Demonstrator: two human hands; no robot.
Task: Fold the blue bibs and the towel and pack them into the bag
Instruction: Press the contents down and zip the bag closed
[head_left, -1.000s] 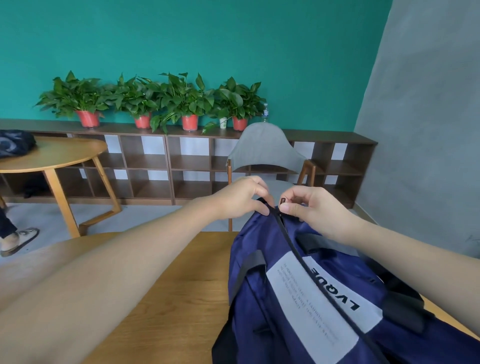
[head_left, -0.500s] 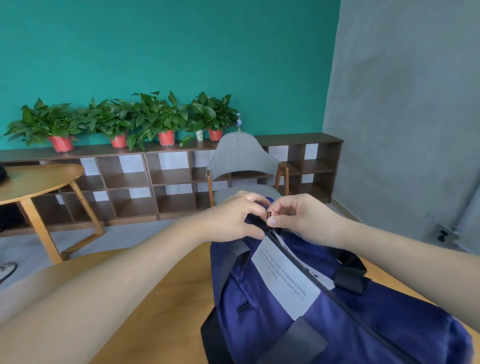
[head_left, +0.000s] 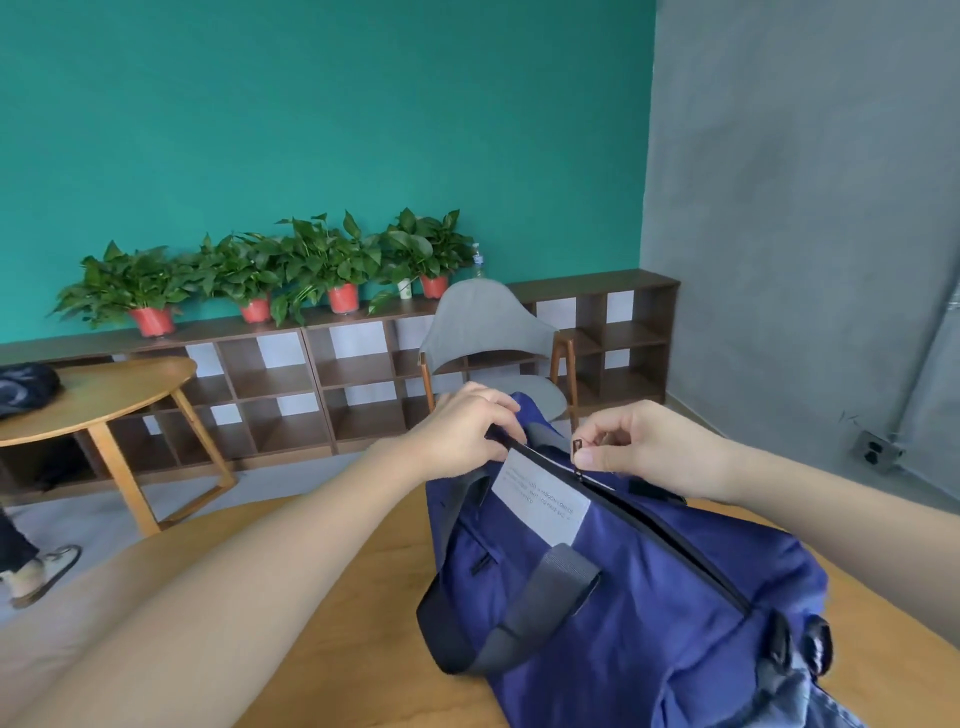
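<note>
A navy blue duffel bag (head_left: 649, 587) with a grey label and dark grey strap handles lies on the wooden table (head_left: 363, 613) in front of me. Its top zipper runs from the far end toward the near right. My left hand (head_left: 467, 431) pinches the bag's fabric at the far end of the zipper. My right hand (head_left: 639, 447) pinches the small zipper pull (head_left: 576, 447) a short way along the zipper from that end. Neither the blue bibs nor the towel can be seen.
A grey chair (head_left: 488, 332) stands just beyond the table. Low brown shelves (head_left: 322, 374) with potted plants (head_left: 332, 260) line the teal wall. A round wooden table (head_left: 98, 400) with a dark bag is at left. Someone's foot (head_left: 41, 571) shows at far left.
The view has swung and the bag's end has lifted. My right hand has drawn the zipper pull away from my left hand, to the right, leaving a gap between the hands.
</note>
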